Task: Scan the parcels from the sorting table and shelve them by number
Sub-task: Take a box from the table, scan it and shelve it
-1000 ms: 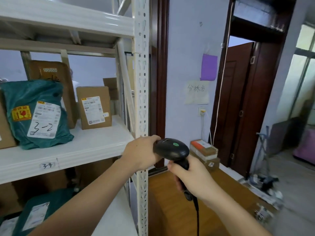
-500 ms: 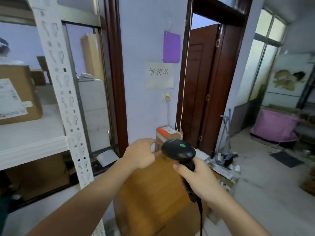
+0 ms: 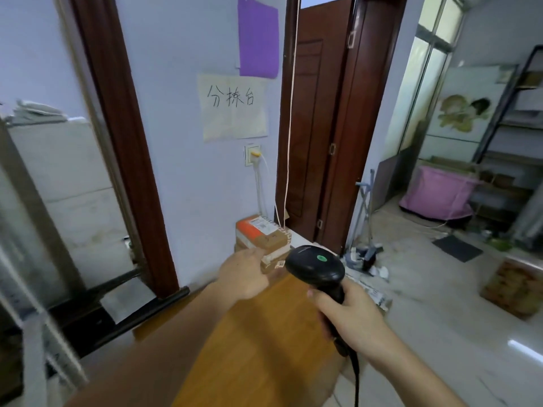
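My right hand (image 3: 354, 321) is wrapped around the grip of the black barcode scanner (image 3: 318, 273). All the fingers are curled on the handle, and the scanner head, with its green dot on top, is tilted up and away from me, aimed roughly at the parcels. The scanner's black cord (image 3: 356, 380) drops straight down out of the bottom of the view.

My left hand (image 3: 245, 273) is stretched out ahead over the wooden sorting table (image 3: 249, 348), fingers relaxed and mostly straight, holding nothing. Its fingertips are right at the near edge of the parcel stack (image 3: 264, 240), but it's too blurry to say if they're actually touching it.

The parcels are at the far end of the table, against the wall. There's an orange-and-brown box with a white label on top, and more cardboard boxes under it, one with a small code sticker. My left hand covers part of the lower box.

Other stuff around:
- a handwritten paper sign (image 3: 234, 107) on the wall above the stack, with a purple sheet (image 3: 258, 36) over it
- a wall socket (image 3: 252, 154) with a white cable plugged in, running down behind the parcels
- a dark wooden door (image 3: 320, 121) to the right of the wall
- a pink bag (image 3: 439, 193) on the floor further back
- the blurred white upright of the shelf rack (image 3: 35, 342) at far left
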A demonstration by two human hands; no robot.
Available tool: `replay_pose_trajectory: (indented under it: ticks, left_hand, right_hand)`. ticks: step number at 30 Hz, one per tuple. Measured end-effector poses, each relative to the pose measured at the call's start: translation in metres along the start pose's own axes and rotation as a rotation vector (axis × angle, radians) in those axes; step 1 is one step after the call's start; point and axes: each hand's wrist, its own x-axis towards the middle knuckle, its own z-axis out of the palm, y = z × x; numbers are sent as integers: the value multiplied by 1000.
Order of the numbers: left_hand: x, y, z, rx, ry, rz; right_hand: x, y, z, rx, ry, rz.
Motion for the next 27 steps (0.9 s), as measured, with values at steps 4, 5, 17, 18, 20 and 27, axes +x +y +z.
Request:
replay_pose_trajectory:
  ticks: [4,5,17,18,20,27]
  left_hand:
    - [62,-13,19,9,-42,-3]
    - [80,-17,26,18,-45,-12]
    - [265,-61,132,-466,66,-305]
    - [284,-77,154,-518,72,-328]
    - [325,-126,215,-624,115,-394]
    - [362,-122,214,-1054,193,-741]
  right_hand:
    - [57,9,-4,-26,-1,4]
    - [74,13,-5,-33,-9,8]
    - [289,77,-22,72,-228,149]
    - [302,83,-22,70,-242,164]
    - [327,94,-21,69,-255,200]
    - [393,129,-18,32,-278,250]
